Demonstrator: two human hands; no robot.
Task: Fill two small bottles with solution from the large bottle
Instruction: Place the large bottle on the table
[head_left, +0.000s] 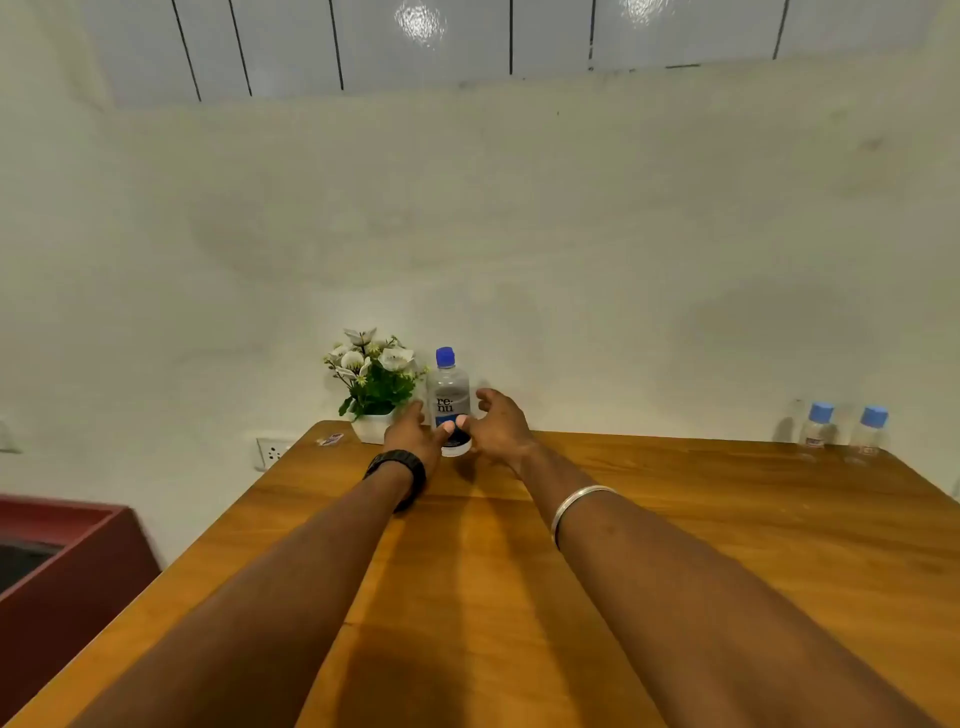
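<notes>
Head view: both hands closing on the tall clear blue-capped large bottle (451, 402).
Left hand (415, 431) and right hand (498, 421) fingers released (cap on); grip low, lift upright off wooden tabletop (675, 519).

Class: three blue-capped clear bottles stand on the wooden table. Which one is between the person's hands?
The large clear bottle with the dark label, beside the white flower pot. The two small clear bottles stand far right, away from both hands.

Plain domestic room, likely a home, wooden table (675, 519) pushed against a bare cream wall (519, 234), small potted artificial flowers (375, 382) at the table's far edge, wall socket (271, 452) beside it, dark red cabinet (67, 582) at left
</notes>
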